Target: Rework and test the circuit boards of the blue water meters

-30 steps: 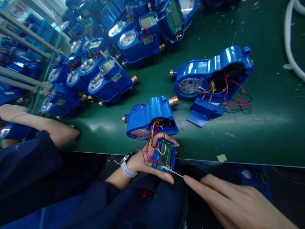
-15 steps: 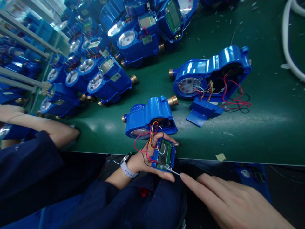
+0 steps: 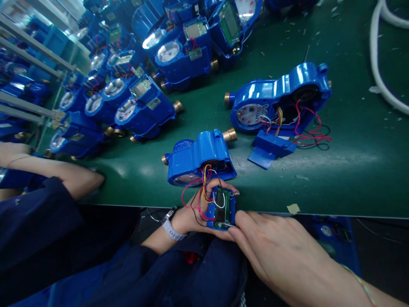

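Observation:
A small LCD display module [image 3: 220, 207], a green circuit board in a blue frame, rests in my left hand [image 3: 188, 217], whose fingers and thumb wrap its sides. Red, yellow, black and white wires [image 3: 203, 187] run from it into the open blue water meter [image 3: 200, 155] just beyond. My right hand [image 3: 265, 243] is closed at the module's near right corner. From its fingertips a thin metal tip [image 3: 227, 225] reaches onto the board's lower edge; the rest of that tool is hidden in the hand.
Another opened water meter [image 3: 277, 102] with loose wires lies to the right, a blue cover piece [image 3: 271, 149] before it. Several meters [image 3: 143, 104] crowd the back left. A co-worker's arm [image 3: 73, 179] leans on the green table [image 3: 351, 179] at left. A white hose [image 3: 377, 64] curves at right.
My right hand has moved left and up, right against the module, and its fingers now bunch close to the metal tip. The digits on the display no longer show clearly.

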The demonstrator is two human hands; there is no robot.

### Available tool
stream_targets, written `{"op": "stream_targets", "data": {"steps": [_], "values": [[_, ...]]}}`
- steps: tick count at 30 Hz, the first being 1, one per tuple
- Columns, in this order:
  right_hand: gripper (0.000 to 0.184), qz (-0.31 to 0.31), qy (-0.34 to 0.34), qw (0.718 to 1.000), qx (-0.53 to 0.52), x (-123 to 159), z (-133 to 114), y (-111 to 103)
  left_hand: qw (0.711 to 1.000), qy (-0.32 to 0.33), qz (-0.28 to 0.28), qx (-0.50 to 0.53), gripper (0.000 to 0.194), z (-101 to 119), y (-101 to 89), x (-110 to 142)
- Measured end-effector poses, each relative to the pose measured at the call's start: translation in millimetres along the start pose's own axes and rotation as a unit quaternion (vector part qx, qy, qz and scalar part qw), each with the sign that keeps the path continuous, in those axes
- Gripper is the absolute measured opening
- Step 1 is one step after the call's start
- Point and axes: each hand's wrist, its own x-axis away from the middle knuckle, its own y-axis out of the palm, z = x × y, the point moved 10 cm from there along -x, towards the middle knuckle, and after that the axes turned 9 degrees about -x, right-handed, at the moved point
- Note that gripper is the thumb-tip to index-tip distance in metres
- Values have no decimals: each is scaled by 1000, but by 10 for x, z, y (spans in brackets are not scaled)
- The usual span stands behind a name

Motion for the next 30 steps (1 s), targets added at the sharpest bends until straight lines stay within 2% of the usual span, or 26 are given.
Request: {"op": "stream_targets", "data": {"steps": [5,8,12,16,23,26,30], "values": [[24,-25,23,999,7,-121,21,-2,999,15,1,32,82,-46,14,22],[32,-42,22,999,-24,-150,46,17,999,21,-12,30,86,-104,26,35],[35,-59,22,995,-72,-159,58,43,999,10,-28,16,90,-174,36,41],[36,-62,19,996,-59,-160,37,60,999,16,-32,10,94,-192,43,48],[34,-61,11,997,-41,-223,4,31,999,-1,-35,8,74,-245,48,45],[29,-22,-11,1000,-6,-179,-67,-48,999,4,-37,-8,72,-177,41,24],[26,125,-72,989,2,101,-217,-356,999,14,-33,-40,78,-46,26,7]]}}
